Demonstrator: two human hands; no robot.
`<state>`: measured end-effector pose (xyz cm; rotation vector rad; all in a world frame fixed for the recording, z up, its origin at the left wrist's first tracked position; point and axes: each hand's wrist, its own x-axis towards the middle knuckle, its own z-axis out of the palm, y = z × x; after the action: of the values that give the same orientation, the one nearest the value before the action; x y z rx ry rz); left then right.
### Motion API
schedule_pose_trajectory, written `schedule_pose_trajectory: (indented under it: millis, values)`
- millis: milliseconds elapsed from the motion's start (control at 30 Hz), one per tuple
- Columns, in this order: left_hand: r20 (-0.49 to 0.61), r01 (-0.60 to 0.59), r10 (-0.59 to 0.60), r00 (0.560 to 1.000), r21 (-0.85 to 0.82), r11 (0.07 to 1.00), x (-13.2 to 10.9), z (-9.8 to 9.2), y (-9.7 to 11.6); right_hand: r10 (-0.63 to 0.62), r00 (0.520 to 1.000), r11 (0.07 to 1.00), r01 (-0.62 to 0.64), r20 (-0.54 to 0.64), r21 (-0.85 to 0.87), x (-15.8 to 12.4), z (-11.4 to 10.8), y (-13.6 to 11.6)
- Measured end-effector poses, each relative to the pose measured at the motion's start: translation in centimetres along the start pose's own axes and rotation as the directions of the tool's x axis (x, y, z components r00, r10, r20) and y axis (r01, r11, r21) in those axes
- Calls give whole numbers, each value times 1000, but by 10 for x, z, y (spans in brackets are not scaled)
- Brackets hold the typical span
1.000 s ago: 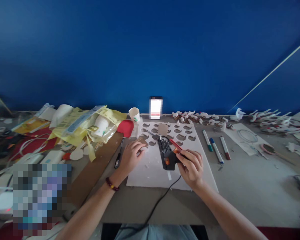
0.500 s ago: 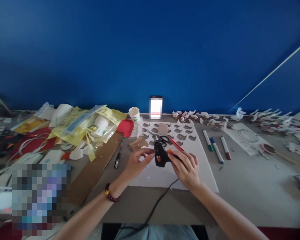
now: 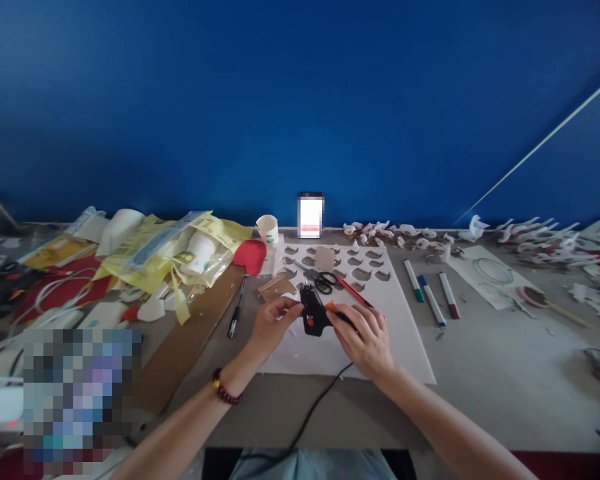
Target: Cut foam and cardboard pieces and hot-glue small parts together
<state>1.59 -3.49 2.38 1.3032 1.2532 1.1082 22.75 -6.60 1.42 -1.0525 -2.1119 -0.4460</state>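
A black hot glue gun [image 3: 314,317] with an orange trigger is held over the white sheet, nozzle pointing away from me. My right hand [image 3: 365,333] is wrapped round its handle, and its black cord runs down toward my lap. On the other side, the thumb and fingers of my left hand [image 3: 275,327] are pinched together against the gun's edge. Something whitish shows by those fingertips, but I cannot make out what they hold. Scissors [image 3: 325,283] with black handles and a red utility knife [image 3: 355,292] lie just beyond the gun.
The white foam sheet [image 3: 405,347] has rows of cut-out shapes. Markers [image 3: 433,301] lie to the right, a pen [image 3: 237,310] to the left. A paper cup [image 3: 267,230] and phone [image 3: 311,217] stand behind. Yellow packaging [image 3: 145,250] clutters the left; white cut pieces [image 3: 545,243] the right.
The glue gun and both hands have shifted slightly left. More of the scissors and red knife now shows. Both hands keep about the same hold.
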Motion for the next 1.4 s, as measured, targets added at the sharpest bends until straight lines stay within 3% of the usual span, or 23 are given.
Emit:
schedule_pose_trajectory:
  millis: [267,533,667,867,1067,1167,1233,1300,1400]
  values:
    - [11,24,-23,1000,-106,994,-2,0,6,58,997,997,-55,-58,50,7,-1,-3]
    - [3,-10,10,1000,-61,998,0,-2,3,195,980,960,-184,-36,209,4,5,-1]
    - [81,-94,98,992,-50,994,-3,-5,7,214,976,953,-203,-26,226,5,4,-2]
    - [282,-343,284,916,186,921,-13,-8,14,273,960,919,-240,-66,313,7,4,-2]
    - [463,-597,398,792,448,666,-17,-3,10,301,948,900,-246,-106,360,7,6,-2]
    - [526,-683,443,726,481,549,-17,-1,6,299,948,899,-241,-112,367,6,5,-2]
    - [558,-715,455,694,465,522,-18,0,4,296,948,900,-236,-116,365,7,4,-3]
    - [531,-713,482,697,442,544,-18,0,4,289,950,904,-229,-121,361,7,4,-2]
    - [417,-655,515,749,344,673,-18,-2,9,265,956,914,-206,-127,350,7,4,-2]
